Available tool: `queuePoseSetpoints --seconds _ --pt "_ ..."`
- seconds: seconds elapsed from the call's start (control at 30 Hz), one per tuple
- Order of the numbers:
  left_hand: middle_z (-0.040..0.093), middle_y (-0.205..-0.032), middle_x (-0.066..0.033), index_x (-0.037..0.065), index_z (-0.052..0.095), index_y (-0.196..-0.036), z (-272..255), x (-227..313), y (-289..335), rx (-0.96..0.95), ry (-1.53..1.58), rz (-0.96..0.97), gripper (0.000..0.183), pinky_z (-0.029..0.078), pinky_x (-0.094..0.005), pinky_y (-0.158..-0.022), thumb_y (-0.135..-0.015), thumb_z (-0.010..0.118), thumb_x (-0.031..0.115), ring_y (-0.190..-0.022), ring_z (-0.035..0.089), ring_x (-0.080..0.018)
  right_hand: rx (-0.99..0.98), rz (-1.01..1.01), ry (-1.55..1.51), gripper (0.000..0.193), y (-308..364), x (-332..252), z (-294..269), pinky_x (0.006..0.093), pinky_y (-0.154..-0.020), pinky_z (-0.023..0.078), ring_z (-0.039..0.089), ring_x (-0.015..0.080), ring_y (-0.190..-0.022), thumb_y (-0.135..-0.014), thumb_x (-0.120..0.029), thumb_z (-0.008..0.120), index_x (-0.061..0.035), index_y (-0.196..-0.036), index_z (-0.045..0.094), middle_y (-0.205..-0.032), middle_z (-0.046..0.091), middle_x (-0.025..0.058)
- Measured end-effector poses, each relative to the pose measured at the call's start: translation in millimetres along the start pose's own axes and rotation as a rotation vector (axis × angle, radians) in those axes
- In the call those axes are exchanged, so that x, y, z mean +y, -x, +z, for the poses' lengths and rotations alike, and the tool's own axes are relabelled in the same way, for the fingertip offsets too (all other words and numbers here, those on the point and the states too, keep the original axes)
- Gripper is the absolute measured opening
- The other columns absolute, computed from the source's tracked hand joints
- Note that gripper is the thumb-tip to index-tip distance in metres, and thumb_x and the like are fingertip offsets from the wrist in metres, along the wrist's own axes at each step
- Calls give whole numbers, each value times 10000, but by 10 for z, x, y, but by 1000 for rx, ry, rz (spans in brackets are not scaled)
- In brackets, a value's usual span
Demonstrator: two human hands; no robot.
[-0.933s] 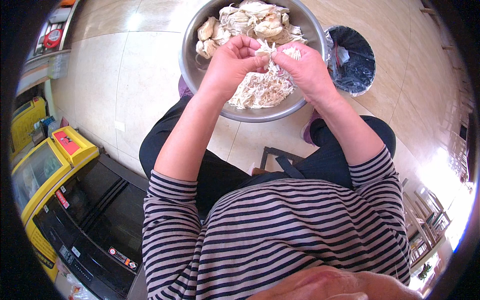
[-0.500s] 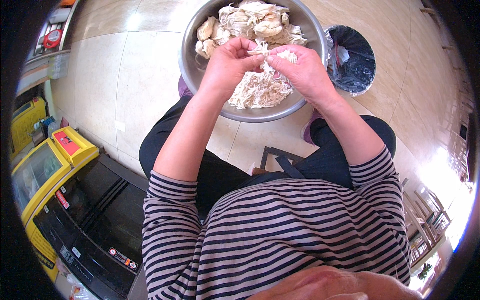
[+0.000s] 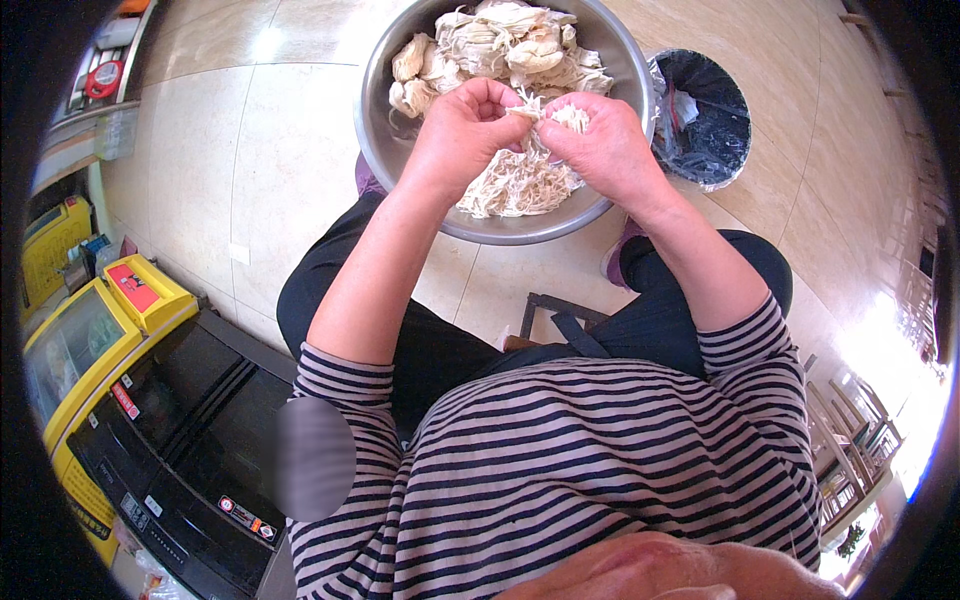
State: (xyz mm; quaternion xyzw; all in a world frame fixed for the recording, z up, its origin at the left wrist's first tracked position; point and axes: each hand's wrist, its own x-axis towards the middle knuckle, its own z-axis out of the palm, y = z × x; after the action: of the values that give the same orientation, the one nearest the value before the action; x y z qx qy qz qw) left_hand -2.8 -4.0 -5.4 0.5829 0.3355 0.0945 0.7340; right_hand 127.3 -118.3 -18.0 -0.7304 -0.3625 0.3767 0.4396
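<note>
A wide metal basin (image 3: 378, 115) stands on the floor between my feet. In its far half lie large chunks of pale cooked meat that looks like chicken (image 3: 505, 42). A heap of fine chicken shreds (image 3: 518, 188) fills the near side. Over the middle, my left hand (image 3: 452, 138) pinches a small strip of chicken (image 3: 527, 104) between thumb and fingers. Close beside it, my right hand (image 3: 608, 145) is closed on a bunch of shreds (image 3: 571, 118), its thumb at the same strip. Some fingertips are hidden behind the meat.
Right of the basin stands a round bin (image 3: 715, 125) lined with a dark bag. A yellow-framed black chest freezer (image 3: 190, 420) is at the lower left. Wooden chairs (image 3: 850, 430) show at the right edge. Pale tiles (image 3: 300, 130) cover the floor.
Both hands have shifted only slightly over the basin, fingers still pinching the chicken. The strip between them now shows loose, spread ends. The heap looks much the same.
</note>
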Motion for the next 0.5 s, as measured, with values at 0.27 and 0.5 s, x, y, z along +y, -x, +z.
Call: queuePoseSetpoints --seconds 0.27,0.5 --pt "595 -759 -21 33 547 -866 -73 42 -1 69 35 34 102 488 -217 -657 -809 631 29 -685 584 -97 122 43 1 276 -22 -35 -44 301 -656 504 639 197 -653 -721 -243 613 -9 -860 658 -683 651 121" --pt "607 -806 -28 28 561 -889 -44 -45 -23 -14 67 34 126 522 -253 -696 -804 653 17 -736 595 -112 11 25 -139 251 -4 -29 12 275 -611 503 633 143 -613 -769 -217 588 4 -865 657 -656 645 87"
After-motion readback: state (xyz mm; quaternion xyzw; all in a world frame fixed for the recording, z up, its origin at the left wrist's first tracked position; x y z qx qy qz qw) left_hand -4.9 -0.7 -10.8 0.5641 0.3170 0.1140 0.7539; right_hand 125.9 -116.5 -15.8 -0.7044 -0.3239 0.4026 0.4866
